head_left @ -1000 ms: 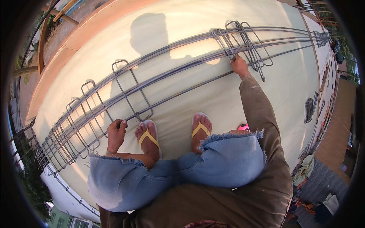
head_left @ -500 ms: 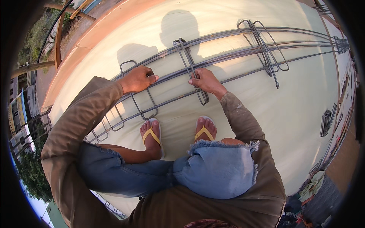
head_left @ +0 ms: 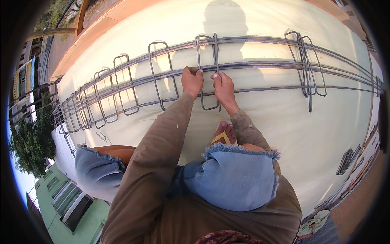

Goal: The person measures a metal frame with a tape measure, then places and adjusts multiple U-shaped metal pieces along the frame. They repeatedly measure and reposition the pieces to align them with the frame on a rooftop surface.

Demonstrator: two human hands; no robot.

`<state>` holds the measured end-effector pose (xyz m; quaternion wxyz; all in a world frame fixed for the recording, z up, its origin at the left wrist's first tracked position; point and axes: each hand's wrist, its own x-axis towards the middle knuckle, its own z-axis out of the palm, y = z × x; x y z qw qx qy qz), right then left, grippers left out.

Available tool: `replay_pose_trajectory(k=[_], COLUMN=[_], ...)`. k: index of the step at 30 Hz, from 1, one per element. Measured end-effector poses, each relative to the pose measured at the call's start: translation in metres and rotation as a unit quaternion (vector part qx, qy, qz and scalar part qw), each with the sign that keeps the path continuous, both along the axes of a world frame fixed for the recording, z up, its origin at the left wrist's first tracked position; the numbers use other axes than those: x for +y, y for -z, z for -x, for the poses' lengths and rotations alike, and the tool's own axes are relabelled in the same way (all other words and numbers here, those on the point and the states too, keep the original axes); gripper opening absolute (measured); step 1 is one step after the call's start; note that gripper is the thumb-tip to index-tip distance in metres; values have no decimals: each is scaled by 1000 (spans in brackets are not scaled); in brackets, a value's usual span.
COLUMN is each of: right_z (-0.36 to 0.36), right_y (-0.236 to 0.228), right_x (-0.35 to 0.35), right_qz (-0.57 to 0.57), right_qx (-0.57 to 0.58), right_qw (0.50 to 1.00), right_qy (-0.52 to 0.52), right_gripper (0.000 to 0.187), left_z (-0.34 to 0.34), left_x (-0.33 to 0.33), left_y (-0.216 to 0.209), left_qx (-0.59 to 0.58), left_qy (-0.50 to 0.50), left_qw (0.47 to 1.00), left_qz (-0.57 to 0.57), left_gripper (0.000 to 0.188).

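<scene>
Long steel rebars (head_left: pixel 264 64) run across in front of me, with rectangular wire stirrups around them. My left hand (head_left: pixel 192 82) is closed, its thumb and fingers pinching at the left side of one stirrup (head_left: pixel 216 53) where it crosses the middle bars. Just to the right, my right hand (head_left: pixel 224 90) pinches that stirrup's right side. The fingers partly cover the contact. Left of my hands, another stirrup (head_left: pixel 153 75) stands around the bars, with several more spaced beyond it. A cluster of stirrups (head_left: pixel 304 65) hangs together on the bars to the right.
A pale sheet-like surface (head_left: pixel 276 134) lies under the bars. My foot in a yellow-strapped sandal (head_left: pixel 224 133) is close below my right hand. Loose stirrups (head_left: pixel 346 161) lie at the right. An orange-brown ledge (head_left: pixel 87 46) borders the far left; a green building (head_left: pixel 61 203) stands lower left.
My left hand has left the stirrup further left and come rightward, close beside my right hand. The stirrup at my right hand now shows its two sides wider apart. My view has shifted.
</scene>
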<state>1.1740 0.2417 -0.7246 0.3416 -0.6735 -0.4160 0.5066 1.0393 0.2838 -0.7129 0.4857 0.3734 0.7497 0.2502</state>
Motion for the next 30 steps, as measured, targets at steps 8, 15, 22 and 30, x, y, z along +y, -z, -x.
replay_pose_trajectory(k=[8, 15, 22, 30], right_z=[-28, 9, -17, -15], right_y=[6, 0, -5, -15], right_x=[-6, -6, -6, -10], right_qz=[-121, -139, -77, -78], right_qx=[-137, -137, -256, -328], right_qw=[981, 981, 958, 942], right_qy=[63, 17, 106, -7], right_gripper=[30, 26, 25, 43], left_z=[9, 30, 54, 26], left_x=[-14, -15, -12, -28], left_y=[14, 27, 8, 5], left_qx=[83, 104, 160, 292], left_qy=[-68, -179, -138, 5], left_qw=[989, 975, 972, 928], left_qz=[-105, -74, -102, -231], left_gripper=[28, 22, 24, 37])
